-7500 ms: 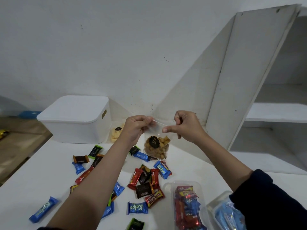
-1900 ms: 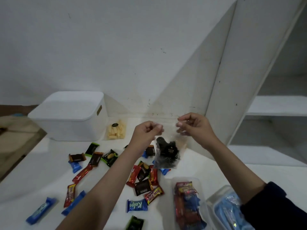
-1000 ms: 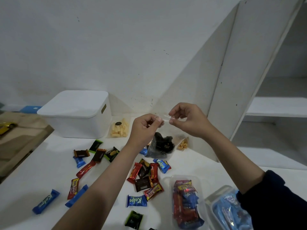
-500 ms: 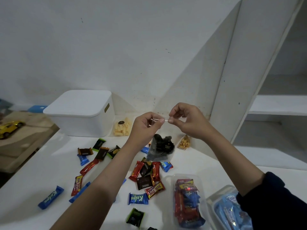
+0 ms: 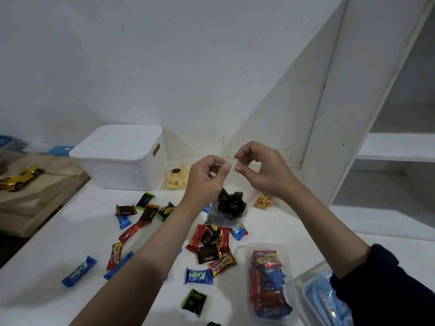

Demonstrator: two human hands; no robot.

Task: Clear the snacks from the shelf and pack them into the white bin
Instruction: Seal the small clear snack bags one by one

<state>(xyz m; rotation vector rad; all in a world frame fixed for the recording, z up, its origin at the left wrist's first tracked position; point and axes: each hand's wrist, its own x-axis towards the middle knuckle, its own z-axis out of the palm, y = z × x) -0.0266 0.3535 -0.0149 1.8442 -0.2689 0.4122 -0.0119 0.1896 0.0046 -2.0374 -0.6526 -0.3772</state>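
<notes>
— Hands?
— Left hand [image 5: 207, 178] and right hand [image 5: 263, 170] raised together, both pinching top edge of clear bag of dark snacks [image 5: 227, 209].
— White bin [image 5: 122, 156]?
— Lidded, on worktop [image 5: 58, 245], beyond left hand.

Dim, soft shadows, wide-angle edge warp.

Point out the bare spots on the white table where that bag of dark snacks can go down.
Bare: the strip between the white bin and the loose wrappers; the near-left corner beside the blue bar; the stretch before the shelf. Crowded: the centre under the bag, and the clear tubs.
</notes>
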